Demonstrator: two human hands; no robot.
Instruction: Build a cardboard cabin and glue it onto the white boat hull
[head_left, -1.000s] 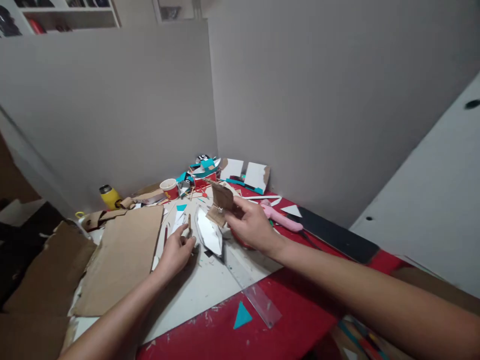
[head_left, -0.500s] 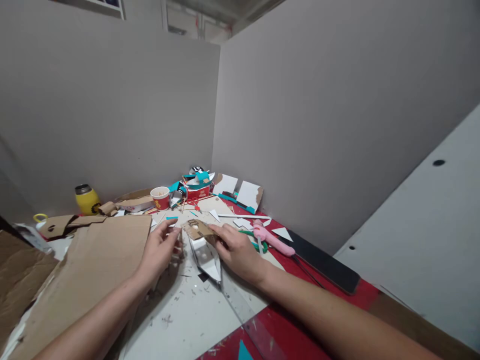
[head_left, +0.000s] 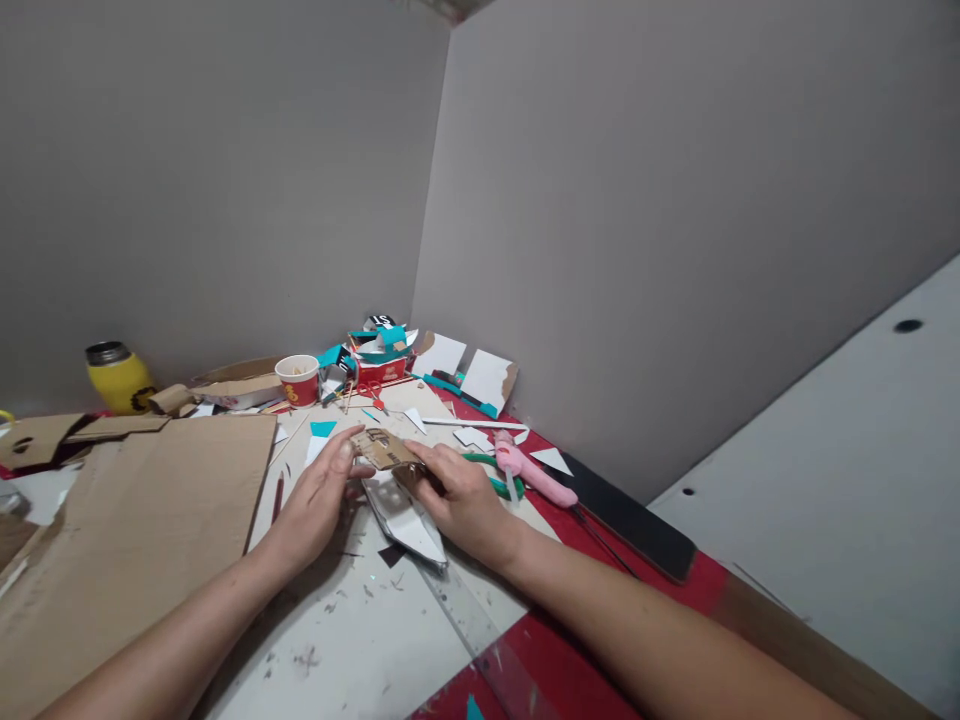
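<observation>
A small bent piece of brown cardboard with dark print is held over a white paper boat shape, which has a pointed near end. My right hand grips the cardboard's right side, thumb below and fingers on top. At its left edge, my left hand closes around the cardboard, with the fingertips partly hidden. Beneath the white boat shape lies a clear ruler. Just right of my right hand are a pink glue gun and green-handled scissors, partly covered.
A large cardboard sheet covers the left side, with a pencil beside it. At the back stand a yellow bottle, a paper cup and a teal paper boat. Grey partitions enclose the table.
My left hand has come in to the cardboard's left edge, from slightly apart. The view has tilted down and shifted, so the pencil now shows.
</observation>
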